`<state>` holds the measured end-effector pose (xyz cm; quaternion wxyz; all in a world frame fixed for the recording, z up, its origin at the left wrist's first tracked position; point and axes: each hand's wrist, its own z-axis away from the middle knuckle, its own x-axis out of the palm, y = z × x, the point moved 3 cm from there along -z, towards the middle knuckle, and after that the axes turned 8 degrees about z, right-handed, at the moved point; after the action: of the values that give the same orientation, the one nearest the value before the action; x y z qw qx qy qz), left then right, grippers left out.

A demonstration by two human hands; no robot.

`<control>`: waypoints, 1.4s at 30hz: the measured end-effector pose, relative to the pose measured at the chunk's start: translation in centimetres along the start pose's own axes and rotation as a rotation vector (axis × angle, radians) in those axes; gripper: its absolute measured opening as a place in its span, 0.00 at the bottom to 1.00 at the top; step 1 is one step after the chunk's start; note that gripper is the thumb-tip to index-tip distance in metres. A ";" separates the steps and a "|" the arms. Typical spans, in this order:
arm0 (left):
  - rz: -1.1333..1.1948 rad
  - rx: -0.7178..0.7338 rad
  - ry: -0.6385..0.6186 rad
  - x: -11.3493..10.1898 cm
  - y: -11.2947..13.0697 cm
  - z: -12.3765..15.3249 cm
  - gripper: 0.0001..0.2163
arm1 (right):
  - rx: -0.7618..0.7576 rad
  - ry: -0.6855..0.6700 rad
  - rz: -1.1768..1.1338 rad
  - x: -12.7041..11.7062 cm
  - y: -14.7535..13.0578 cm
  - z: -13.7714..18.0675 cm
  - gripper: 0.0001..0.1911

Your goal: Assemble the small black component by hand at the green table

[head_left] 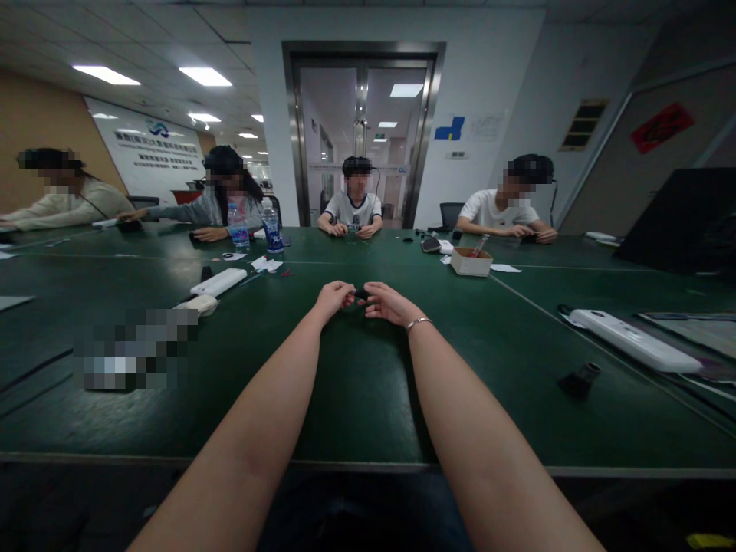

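Above the green table [368,383], straight ahead of me, a small black object [360,294] is held between my two hands. It is short and dark, and its exact kind is too small to make out. The fingers of my left hand [334,300] pinch its left end. At the other end, my right hand [392,303] closes its upper fingers on it, while the lower fingers are loosely curled. A bracelet circles my right wrist. Off to the right, a black piece with a round, metal-looking neck [580,379] lies on the table.
White power strips [635,339] lie right and left [218,282]. An open box [471,261] holding a few items stands beyond my right hand. Water bottles [272,227] and paper scraps [267,264] are farther left. Several people sit around the table, their hands at small dark things.
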<state>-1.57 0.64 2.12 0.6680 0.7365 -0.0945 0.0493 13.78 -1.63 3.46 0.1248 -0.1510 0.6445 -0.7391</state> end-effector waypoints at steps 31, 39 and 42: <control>0.026 0.006 0.014 -0.2 -0.1 0.0 0.08 | 0.030 -0.001 0.063 0.0 0.1 -0.1 0.16; 0.029 -0.008 0.041 -0.1 -0.2 -0.3 0.07 | 0.000 0.015 0.068 0.2 -0.1 0.2 0.19; 0.025 -0.010 0.041 0.0 -0.2 -0.2 0.07 | -0.012 0.021 0.111 0.2 -0.1 0.1 0.15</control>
<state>-1.51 0.88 1.96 0.6726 0.7309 -0.0902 0.0721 13.63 -1.79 3.55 0.1577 -0.1081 0.6575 -0.7288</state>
